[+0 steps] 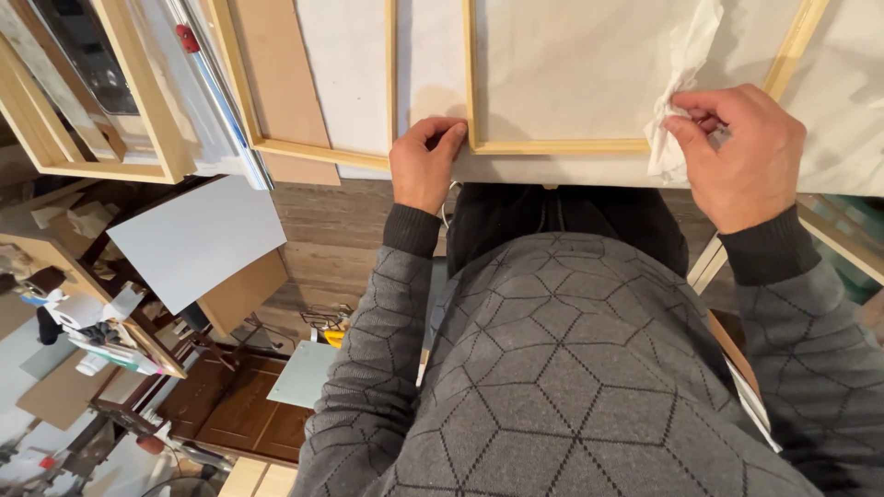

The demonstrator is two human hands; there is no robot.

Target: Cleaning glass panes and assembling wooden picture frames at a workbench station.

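Head view, looking straight down past a grey patterned sweater onto a pale counter (562, 170). Left hand (424, 166) pressed at the near left corner of a light wooden frame (552, 145), fingers (448, 138) together and curled flat against the wood, gripping nothing. Right hand (737, 152) at the frame's near right corner, fingers clamped on a crumpled white paper towel (677, 110), wad pressed onto the wood at the joint. Frame flat on the counter, near rail just beside the counter's edge, pale sheet filling its middle.

Risks, as a judgement: frame so close to the edge could slide off toward the lap if the right hand pushes harder than the left hand braces; loose upper tail of the towel could drag across the pale sheet and smear whatever is being wiped; a thin corner joint might rack under uneven pressure.

Count: two hands; one paper towel; two frames flat on the counter, the held one and a second wooden frame (318, 152) to its left, well apart from the right hand; further frames (147, 101) stacked at far left, number not clear; one grey board (198, 235) below them, over a cluttered floor
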